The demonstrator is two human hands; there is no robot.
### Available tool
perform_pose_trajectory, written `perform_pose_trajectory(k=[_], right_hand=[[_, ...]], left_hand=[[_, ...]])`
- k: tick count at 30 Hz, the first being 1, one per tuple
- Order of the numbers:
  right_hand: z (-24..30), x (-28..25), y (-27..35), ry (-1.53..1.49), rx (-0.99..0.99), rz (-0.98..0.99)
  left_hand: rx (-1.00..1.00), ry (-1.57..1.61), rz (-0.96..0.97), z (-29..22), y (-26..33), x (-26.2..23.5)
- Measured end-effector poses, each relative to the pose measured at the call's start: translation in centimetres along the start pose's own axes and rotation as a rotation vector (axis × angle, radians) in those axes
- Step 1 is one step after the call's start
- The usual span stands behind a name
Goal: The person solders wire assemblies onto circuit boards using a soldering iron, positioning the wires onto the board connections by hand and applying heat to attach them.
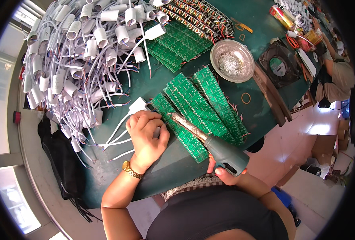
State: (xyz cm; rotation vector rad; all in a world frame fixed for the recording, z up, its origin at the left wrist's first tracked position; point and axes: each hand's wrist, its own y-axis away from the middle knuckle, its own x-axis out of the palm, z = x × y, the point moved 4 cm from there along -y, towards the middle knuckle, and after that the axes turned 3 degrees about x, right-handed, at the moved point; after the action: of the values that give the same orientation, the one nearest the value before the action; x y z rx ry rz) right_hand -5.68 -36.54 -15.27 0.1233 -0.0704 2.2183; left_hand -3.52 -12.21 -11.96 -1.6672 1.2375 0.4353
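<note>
My right hand (226, 175) grips a grey-green soldering gun (227, 154) by its handle. Its long, scorched metal barrel points up and left, and the tip lies over a strip of green circuit boards (180, 129). Beside that strip's left edge, my left hand (148, 136) is closed with curled fingers. What they pinch is hidden. A white plastic housing (138, 105) with a white cable sits right at the fingertips. More circuit-board strips (215, 96) lie fanned out to the right, with thin wires along their edges.
A big heap of white cylindrical sockets with cables (90, 49) fills the left. Behind are more green boards (181, 42), wired rows of parts (203, 16) and a metal bowl (232, 61) of solder scraps. A black fan (279, 64) stands right; another person (337, 76) sits beyond.
</note>
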Motion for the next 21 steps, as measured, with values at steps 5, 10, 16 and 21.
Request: perform_pose_trajectory(k=[5, 10, 16, 21], right_hand=[[-0.1, -0.3, 0.1, 0.169, -0.073, 0.035], [0.8, 0.2, -0.2, 0.402, -0.147, 0.078], [0.1, 0.1, 0.0, 0.274, -0.018, 0.013], [1.3, 0.0, -0.6, 0.212, -0.011, 0.156]], left_hand=[[-0.060, 0.000, -0.059, 0.5, 0.1, 0.2], [-0.052, -0.013, -0.087, 0.4, 0.2, 0.2], [0.023, -0.109, -0.068, -1.5, 0.5, -1.9], [-0.250, 0.188, 0.205, -1.3, 2.1, -4.7]])
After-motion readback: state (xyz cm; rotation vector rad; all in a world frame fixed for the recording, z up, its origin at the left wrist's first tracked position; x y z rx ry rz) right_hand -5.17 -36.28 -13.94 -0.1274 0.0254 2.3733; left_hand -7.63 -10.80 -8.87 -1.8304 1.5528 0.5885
